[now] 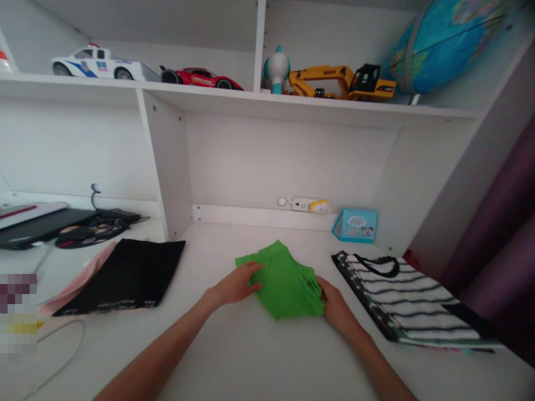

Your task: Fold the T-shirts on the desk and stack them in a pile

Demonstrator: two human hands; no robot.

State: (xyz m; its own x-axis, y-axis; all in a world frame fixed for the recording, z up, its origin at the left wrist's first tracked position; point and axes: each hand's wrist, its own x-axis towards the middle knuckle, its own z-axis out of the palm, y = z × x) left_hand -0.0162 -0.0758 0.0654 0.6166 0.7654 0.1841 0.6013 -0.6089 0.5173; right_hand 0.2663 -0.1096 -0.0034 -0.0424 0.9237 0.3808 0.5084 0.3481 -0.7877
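A bright green folded garment (281, 281) lies on the white desktop in the middle; its exact kind cannot be told from the fold. From the left, my left hand (237, 283) rests on its edge, with thumb and fingers apart on the cloth. At the other side, my right hand (333, 301) has its fingers closed around the layered right edge; some fingertips are hidden behind the fabric. To the right lies a stack of folded clothes (418, 295), with a black-and-white striped one on top. On the left, a folded black garment (125, 275) lies partly over a pink cloth (83, 281).
Behind the green garment, a power strip (301, 204) is on the back panel, beside a blue desk calendar (358, 225). A dark laptop-like device (45, 225) and cables are at left. The shelf (317, 108) above holds toy vehicles and a globe (443, 47).
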